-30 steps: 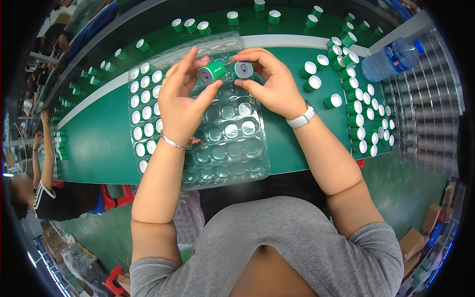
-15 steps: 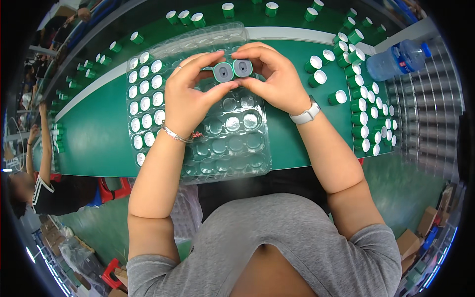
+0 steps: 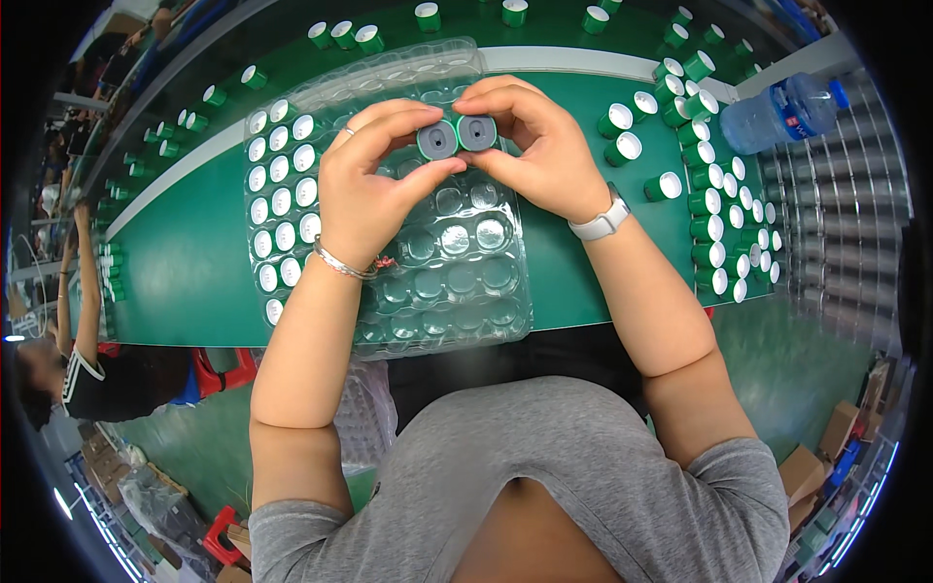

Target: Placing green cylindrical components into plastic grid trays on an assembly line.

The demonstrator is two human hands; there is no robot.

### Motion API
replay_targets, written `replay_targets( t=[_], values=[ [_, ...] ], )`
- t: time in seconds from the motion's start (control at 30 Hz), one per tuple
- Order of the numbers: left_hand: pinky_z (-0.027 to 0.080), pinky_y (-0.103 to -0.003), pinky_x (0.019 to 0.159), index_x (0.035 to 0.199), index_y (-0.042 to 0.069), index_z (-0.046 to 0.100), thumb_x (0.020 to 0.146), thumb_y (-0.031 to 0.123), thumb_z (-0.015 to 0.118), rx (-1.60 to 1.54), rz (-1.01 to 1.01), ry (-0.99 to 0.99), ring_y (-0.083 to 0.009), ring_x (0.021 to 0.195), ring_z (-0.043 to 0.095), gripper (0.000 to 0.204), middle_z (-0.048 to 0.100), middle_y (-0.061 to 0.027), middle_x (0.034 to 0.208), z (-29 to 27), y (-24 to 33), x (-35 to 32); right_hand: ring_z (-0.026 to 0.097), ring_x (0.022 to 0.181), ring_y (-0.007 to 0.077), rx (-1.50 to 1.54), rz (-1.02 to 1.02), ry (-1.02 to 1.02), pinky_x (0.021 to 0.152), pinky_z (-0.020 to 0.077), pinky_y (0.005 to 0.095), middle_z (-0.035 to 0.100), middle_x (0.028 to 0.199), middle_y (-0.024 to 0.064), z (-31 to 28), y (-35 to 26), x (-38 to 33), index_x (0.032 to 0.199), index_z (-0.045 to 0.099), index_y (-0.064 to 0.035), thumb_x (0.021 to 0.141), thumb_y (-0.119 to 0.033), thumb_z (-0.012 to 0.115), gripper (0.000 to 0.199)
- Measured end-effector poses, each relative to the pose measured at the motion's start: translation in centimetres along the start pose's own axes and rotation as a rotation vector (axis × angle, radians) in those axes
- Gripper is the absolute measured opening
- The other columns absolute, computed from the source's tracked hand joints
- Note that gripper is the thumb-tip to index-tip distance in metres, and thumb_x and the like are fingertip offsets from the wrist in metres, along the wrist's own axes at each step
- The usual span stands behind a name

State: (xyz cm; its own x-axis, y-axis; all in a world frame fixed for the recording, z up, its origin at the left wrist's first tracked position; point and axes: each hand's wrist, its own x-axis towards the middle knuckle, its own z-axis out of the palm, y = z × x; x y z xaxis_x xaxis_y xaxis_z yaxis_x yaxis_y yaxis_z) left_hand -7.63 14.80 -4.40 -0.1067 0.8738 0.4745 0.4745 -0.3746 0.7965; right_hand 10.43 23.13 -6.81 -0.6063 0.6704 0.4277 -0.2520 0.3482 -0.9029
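Note:
My left hand grips a short green cylinder between thumb and fingers. A second green cylinder is pinched in my right hand. The two sit side by side, touching, with dark grey ends facing up, each with a small dark hole in it. Beneath my hands lies a clear plastic tray with rows of round pockets. White-topped pieces fill several pockets along its left side, while the visible pockets nearer me hold nothing. My left hand and forearm hide part of the tray.
White-topped green cylinders crowd the table's right side, with several standing loose nearby. More cylinders stand on a green belt beyond a pale rail. A large water bottle lies at the right. A co-worker's arm reaches in at far left.
The cylinders on the far belt have shifted left. The clear tray appears slightly farther left. Both hands stay almost in place, still holding the two cylinders together.

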Motion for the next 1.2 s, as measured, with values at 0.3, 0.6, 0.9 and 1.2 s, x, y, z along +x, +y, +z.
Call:
replay_targets(
  t=[0.3,0.6,0.9,1.2],
  values=[
    [0.057,-0.031,0.084,0.101,0.002,0.071,0.065,0.007,0.086,-0.003,0.024,0.001,-0.0211,0.098,0.066,0.039,0.066,-0.0103,0.106,0.22,0.17,0.27,0.058,0.111,0.0184,-0.061,0.003,-0.003,0.093,0.0503,0.0303,0.055,0.120,0.0092,-0.27,0.06,-0.05,0.114,0.062,-0.0015,0.078,0.008,0.069,0.038],
    [0.058,-0.031,0.085,0.102,0.003,0.071,0.066,0.008,0.086,0.012,0.017,-0.004,-0.0205,0.098,0.067,0.039,0.066,-0.0101,0.107,0.18,-0.20,0.22,0.058,0.111,0.0182,-0.063,-0.001,-0.007,0.094,0.0503,0.0301,0.055,0.121,0.0091,-0.30,0.20,0.04,0.114,0.062,-0.0017,0.078,0.008,0.069,0.038],
    [0.058,-0.030,0.084,0.102,0.003,0.071,0.066,0.011,0.086,0.045,0.020,-0.018,-0.0199,0.097,0.067,0.040,0.066,-0.0095,0.107,0.13,-0.20,0.41,0.058,0.111,0.0182,-0.052,0.031,-0.008,0.094,0.0504,0.0304,0.055,0.121,0.0092,-0.41,0.26,0.06,0.114,0.062,-0.0015,0.078,0.008,0.069,0.038],
    [0.056,-0.029,0.078,0.102,0.005,0.072,0.066,0.017,0.087,0.117,0.010,-0.010,-0.0184,0.092,0.067,0.041,0.068,-0.0079,0.105,0.21,-0.52,0.51,0.057,0.114,0.0194,0.042,0.059,-0.026,0.097,0.0480,0.0328,0.055,0.123,0.0099,-0.52,0.53,0.06,0.117,0.059,-0.0014,0.078,0.008,0.067,0.042]
  ],
)
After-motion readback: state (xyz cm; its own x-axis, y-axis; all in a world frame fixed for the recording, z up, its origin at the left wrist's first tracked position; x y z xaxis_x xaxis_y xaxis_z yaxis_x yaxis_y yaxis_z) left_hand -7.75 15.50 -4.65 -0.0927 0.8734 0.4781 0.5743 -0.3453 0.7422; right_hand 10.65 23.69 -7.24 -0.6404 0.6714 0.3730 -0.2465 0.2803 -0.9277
